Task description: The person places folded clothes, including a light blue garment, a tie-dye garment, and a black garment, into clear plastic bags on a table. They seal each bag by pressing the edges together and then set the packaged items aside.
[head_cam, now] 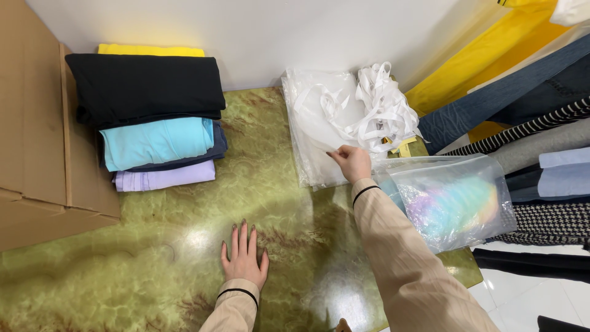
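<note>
Right hand [352, 163]: reaches forward, fingertips pinched on the near part of the stack of clear plastic bags [316, 132]; the grip looks closed on the top bag
Plastic bags: lie flat under and beyond the pinch, against the white wall [264, 37]
White strips [381, 114]: a loose tangle on the bags, just right of and beyond the pinching fingers
Left hand [244, 255]: flat, palm down, fingers spread on the green marbled table [178, 246], holding nothing, well back and left of the right hand
Bagged item [452, 200]: a clear bag with iridescent, pastel contents, just right of the right wrist, overhanging the table edge
Folded clothes [150, 117]: a pile in black, light blue, navy, lilac and yellow, far left of the pinch
Cardboard box [37, 141]: touching the left side of that pile
Hanging garments [516, 110]: right of the pinch, beyond the bagged item
</note>
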